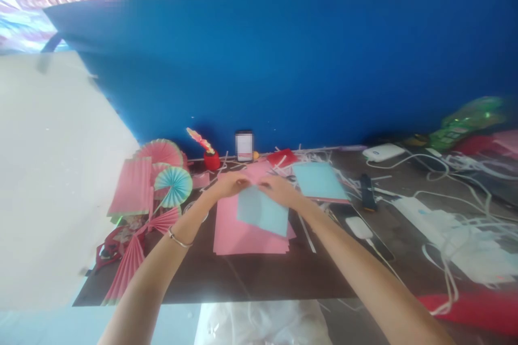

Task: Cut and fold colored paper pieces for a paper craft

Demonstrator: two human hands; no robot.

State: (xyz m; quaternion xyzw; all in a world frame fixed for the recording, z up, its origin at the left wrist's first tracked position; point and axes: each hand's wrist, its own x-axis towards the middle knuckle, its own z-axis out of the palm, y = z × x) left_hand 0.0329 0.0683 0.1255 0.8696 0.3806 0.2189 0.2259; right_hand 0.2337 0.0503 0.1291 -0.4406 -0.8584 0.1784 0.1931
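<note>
My left hand [231,184] and my right hand [278,190] meet over a light blue paper sheet [263,211], both pinching its far edge with closed fingers. The sheet lies above a stack of pink paper [243,234] on the dark table [259,277]. A thin bracelet [178,239] circles my left wrist. The picture is blurred, so the fingertips are hard to make out.
Folded pink and teal paper fans [162,183] lie at the left. Another light blue sheet [319,180] lies right of my hands. A phone [244,145], a red holder [211,159], white paper strips, cables and a power bank [382,152] sit before a blue wall [283,54].
</note>
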